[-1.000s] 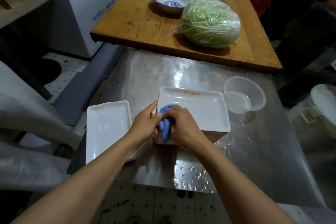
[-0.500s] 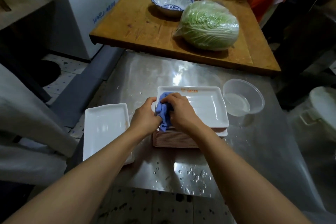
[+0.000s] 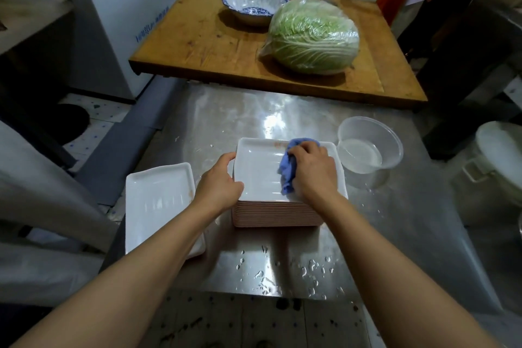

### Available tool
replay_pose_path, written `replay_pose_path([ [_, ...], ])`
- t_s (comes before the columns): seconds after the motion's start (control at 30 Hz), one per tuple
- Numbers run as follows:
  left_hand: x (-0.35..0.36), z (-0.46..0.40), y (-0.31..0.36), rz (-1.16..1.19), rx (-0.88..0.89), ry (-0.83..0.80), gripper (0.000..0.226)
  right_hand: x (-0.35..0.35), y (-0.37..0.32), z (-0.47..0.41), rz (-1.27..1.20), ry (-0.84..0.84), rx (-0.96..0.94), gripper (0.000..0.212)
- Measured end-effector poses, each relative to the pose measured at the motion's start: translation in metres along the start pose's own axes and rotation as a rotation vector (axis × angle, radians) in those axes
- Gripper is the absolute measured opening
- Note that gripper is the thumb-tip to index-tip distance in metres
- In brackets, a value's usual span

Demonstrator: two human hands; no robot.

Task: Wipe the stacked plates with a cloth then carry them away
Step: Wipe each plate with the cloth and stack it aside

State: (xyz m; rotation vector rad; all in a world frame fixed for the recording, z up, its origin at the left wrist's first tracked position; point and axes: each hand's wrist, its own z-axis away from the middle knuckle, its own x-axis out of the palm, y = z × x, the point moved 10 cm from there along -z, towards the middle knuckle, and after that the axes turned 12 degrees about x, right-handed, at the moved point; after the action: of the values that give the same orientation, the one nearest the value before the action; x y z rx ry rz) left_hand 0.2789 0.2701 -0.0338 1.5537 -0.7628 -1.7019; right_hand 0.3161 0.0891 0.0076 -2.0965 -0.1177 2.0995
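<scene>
Two tables: a steel table (image 3: 395,234) at the lower centre, a wooden table (image 3: 197,45) above it.
Plates (image 3: 262,172): stacked at the frame centre.
Left hand (image 3: 219,185): curled on the stack's left edge.
Right hand (image 3: 313,171): clamped on the cloth (image 3: 288,169), pressed onto the top plate.

My right hand (image 3: 312,171) presses the bunched blue cloth (image 3: 288,169) onto the top plate of the stacked plates (image 3: 260,172), while my left hand (image 3: 219,185) grips the stack's left edge. On the wet steel table (image 3: 395,220), 1 separate white plate (image 3: 158,206) lies just left of the stack and a clear plastic bowl (image 3: 370,150) holding water stands to its right.
</scene>
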Motion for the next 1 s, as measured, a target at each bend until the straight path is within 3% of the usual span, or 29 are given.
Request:
replay_pose_path([
  [0.17,-0.001,0.001,-0.001,-0.005,-0.01,0.021,0.065,-0.008,0.036,0.011,0.134,-0.038,0.09,0.041],
  [0.27,-0.001,0.001,-0.002,-0.008,-0.003,0.041,0.065,-0.004,0.031,0.034,0.002,-0.127,0.08,0.033],
  [0.33,0.0,0.001,-0.002,-0.012,-0.002,0.048,0.064,-0.002,0.013,0.049,-0.144,-0.179,0.017,0.022],
  [0.43,0.0,0.001,-0.003,-0.04,0.003,0.051,0.062,0.006,-0.03,0.066,-0.21,-0.225,-0.147,0.033],
  [0.57,0.001,-0.001,-0.003,-0.076,0.01,0.045,0.06,0.01,-0.054,0.079,-0.168,-0.167,-0.294,0.04],
  [0.83,-0.001,0.001,0.0,-0.154,0.016,0.069,0.061,-0.015,0.037,0.071,0.115,-0.09,-0.077,0.043],
  [1.0,-0.006,0.006,0.008,-0.213,0.035,0.113,0.054,-0.026,0.05,0.069,0.174,-0.087,-0.047,0.037],
])
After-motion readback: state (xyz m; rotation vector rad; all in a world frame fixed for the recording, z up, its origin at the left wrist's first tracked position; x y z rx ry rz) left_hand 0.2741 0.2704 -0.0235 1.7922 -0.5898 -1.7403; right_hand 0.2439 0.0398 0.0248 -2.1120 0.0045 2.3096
